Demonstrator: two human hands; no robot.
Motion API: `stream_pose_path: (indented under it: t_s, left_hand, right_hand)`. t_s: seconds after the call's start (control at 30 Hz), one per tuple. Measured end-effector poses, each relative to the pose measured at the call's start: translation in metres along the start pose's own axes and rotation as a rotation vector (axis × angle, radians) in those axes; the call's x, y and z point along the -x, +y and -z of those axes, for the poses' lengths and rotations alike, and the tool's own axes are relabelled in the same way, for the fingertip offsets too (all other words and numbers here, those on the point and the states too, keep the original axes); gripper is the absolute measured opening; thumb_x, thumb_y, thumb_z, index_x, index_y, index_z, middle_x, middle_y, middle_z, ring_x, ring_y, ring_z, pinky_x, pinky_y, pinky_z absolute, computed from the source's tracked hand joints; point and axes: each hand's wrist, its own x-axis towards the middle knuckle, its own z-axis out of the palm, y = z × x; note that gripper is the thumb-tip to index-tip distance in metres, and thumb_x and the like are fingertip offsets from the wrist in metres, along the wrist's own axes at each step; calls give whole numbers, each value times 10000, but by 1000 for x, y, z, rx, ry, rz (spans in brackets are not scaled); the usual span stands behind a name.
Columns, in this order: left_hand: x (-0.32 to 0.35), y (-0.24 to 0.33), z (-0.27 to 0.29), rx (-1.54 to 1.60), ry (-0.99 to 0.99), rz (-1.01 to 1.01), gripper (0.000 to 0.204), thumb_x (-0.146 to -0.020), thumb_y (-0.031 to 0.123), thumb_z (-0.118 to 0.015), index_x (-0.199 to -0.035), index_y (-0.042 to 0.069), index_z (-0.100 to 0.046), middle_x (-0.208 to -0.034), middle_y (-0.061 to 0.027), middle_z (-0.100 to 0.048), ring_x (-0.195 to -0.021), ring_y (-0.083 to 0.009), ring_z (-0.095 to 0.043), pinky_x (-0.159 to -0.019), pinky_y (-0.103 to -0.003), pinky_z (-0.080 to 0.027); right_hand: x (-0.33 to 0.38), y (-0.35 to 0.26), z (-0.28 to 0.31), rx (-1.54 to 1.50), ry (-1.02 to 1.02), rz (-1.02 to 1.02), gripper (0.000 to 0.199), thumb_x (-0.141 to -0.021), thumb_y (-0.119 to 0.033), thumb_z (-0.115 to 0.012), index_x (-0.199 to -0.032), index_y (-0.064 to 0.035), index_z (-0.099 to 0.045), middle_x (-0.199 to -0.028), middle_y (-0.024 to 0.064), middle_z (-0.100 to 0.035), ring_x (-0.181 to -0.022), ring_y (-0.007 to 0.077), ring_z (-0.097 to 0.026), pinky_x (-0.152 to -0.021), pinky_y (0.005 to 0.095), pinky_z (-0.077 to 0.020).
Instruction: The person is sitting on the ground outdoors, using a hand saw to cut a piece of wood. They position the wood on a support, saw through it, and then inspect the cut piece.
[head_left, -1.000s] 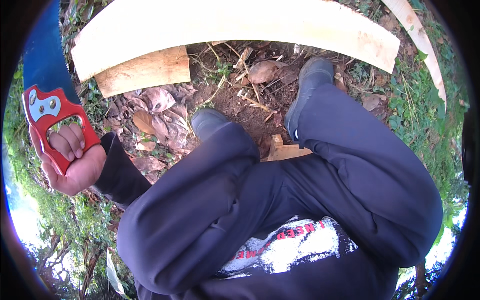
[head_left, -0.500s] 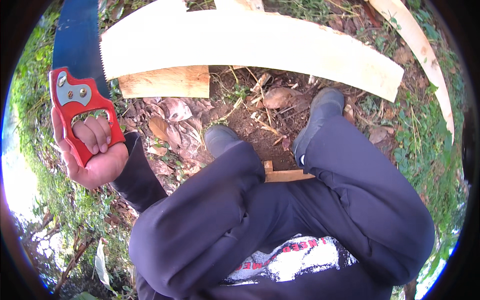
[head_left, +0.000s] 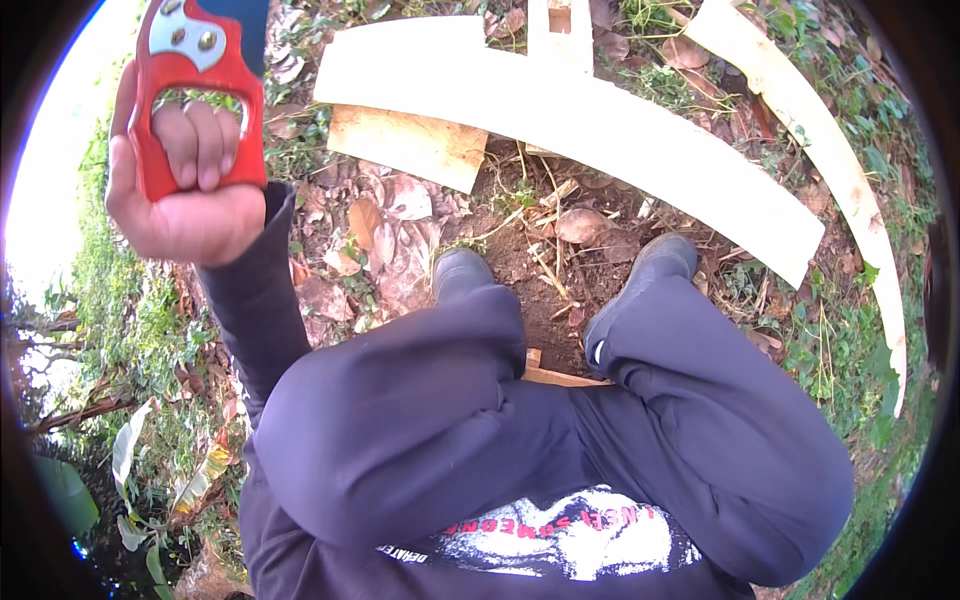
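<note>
My left hand (head_left: 190,220) is closed around the red handle of a handsaw (head_left: 226,68), held out at the upper left with its fingers through the grip opening. The saw has a grey bolted plate and a blue blade, most of which runs past the top edge of the picture. Right of the saw lies a long, pale, curved wooden board (head_left: 600,135), apart from what shows of the blade. It rests over a shorter brown plank (head_left: 410,145) and a narrow wooden piece (head_left: 560,45). My right hand is out of view.
A second long curved strip of wood (head_left: 835,150) lies on the ground at the right. My two dark shoes (head_left: 465,272) stand on soil and dry leaves below the board. Between my legs shows a small wooden piece (head_left: 565,378). Green plants (head_left: 150,350) grow at the left.
My left hand and the saw have moved up and away from the board's left end, near which the blade was. The view has also shifted, so the boards appear turned and lower right.
</note>
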Motion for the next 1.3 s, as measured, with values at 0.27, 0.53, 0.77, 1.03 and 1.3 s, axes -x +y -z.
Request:
stream_pose_path:
  t_s: [0.27,0.53,0.77,1.03,1.3]
  left_hand:
    - [-37,88,-27,-28,-144,-114,379,-941,208,-460,-1134,-104,-554,-606,50,-322,-517,-83,-315,-547,-253,-306]
    - [4,142,-80,-31,-109,-155,219,-967,188,-435,-997,-16,-508,-593,55,-318,-501,-86,-310,-542,-265,-330]
    - [22,184,-115,-23,6,-159,166,-990,170,-413,-877,61,-468,-581,60,-315,-486,-89,-307,-538,-275,-350]
    - [24,264,-102,-32,171,-230,279,-1017,149,-387,-740,150,-423,-568,65,-312,-470,-92,-302,-533,-286,-374]
    - [66,341,-68,-119,230,-351,439,-1042,274,-435,-619,212,-340,-523,73,-274,-416,-64,-264,-427,-228,-282]
  right_hand:
    - [-43,66,13,145,190,322,265,-992,-160,-546,-1206,-13,-600,-1237,170,-607,-1189,344,-552,-1037,449,-420]
    - [-133,189,198,588,874,564,263,-997,-157,-539,-1207,-13,-605,-1253,172,-608,-1215,349,-547,-1047,456,-414]
    - [-185,163,423,585,1366,644,262,-1001,-154,-533,-1208,-13,-609,-1267,175,-608,-1237,353,-542,-1056,462,-409]
    - [-246,-46,520,214,684,701,214,-995,-181,-563,-1086,1,-628,-973,137,-697,-868,221,-670,-812,349,-524]
    - [-277,-129,429,175,264,836,190,-944,-156,-632,-1044,3,-659,-948,169,-718,-910,260,-699,-821,377,-525]
